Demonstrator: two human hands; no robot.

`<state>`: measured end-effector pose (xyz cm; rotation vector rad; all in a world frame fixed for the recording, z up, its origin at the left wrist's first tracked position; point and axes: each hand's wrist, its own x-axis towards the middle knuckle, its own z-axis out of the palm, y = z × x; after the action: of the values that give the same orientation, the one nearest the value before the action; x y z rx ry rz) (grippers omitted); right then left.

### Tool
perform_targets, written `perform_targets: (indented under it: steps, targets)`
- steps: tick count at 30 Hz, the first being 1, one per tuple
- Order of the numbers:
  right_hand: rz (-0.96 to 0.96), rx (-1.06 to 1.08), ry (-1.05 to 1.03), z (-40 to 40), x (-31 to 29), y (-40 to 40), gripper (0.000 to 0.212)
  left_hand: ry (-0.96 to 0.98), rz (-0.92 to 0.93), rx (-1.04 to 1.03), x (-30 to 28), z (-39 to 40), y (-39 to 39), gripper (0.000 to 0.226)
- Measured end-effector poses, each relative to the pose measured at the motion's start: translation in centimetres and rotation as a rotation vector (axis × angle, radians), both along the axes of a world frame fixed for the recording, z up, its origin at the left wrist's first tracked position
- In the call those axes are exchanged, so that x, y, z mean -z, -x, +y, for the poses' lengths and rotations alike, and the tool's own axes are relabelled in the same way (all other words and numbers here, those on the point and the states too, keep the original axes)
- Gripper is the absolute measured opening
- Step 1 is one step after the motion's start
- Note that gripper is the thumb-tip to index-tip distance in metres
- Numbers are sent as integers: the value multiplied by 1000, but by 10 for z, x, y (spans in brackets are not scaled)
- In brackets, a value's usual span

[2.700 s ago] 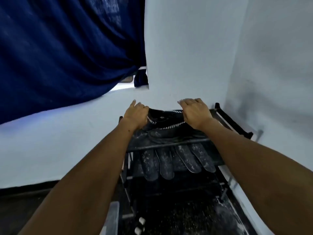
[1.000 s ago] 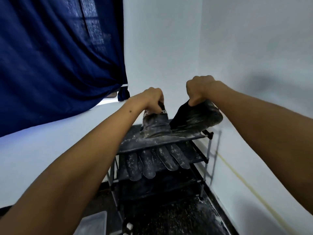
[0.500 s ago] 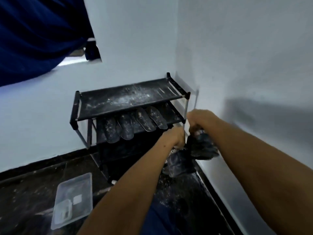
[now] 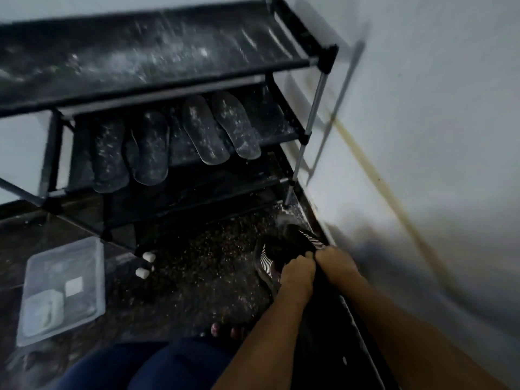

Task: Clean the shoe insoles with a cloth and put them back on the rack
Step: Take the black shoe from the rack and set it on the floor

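four dusty insoles [image 4: 174,142] lie side by side on the middle shelf of the rack [image 4: 312,63], speckled white, none of them yet wiped. the top shelf above them is now bare apart from powdery smears; a moment ago a pair of shoes sat there and both hands lifted them off. those shoes [image 4: 284,254] are now down on the speckled floor, close to the wall at the foot of the rack's right leg. the left hand [image 4: 298,273] has its fingers curled over the heel of the nearer shoe, grasping it, and the right hand [image 4: 334,263] grips the other one just beside it; the two hands touch. the view has swung from the wall down to the floor as the person crouched.

clearing the shoes probably opens room to reach the insoles, so the wiping has not begun. a clear plastic tray [image 4: 62,291] with pale items, perhaps the cloth, lies on the floor to the left, well apart from the hands. two small white caps [image 4: 145,266] lie near the rack's foot.
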<state>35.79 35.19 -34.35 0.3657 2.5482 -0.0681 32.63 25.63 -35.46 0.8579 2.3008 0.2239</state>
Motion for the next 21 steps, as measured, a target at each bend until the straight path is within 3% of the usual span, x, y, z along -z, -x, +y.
perform_targets:
  steps: [9, 21]
  targets:
    - [-122, 224, 128, -4, 113, -68, 29, 101, -229, 104, 108, 0, -69, 30]
    - [-272, 355, 205, -10, 140, -100, 29, 232, -387, 174, 158, -5, -114, 44]
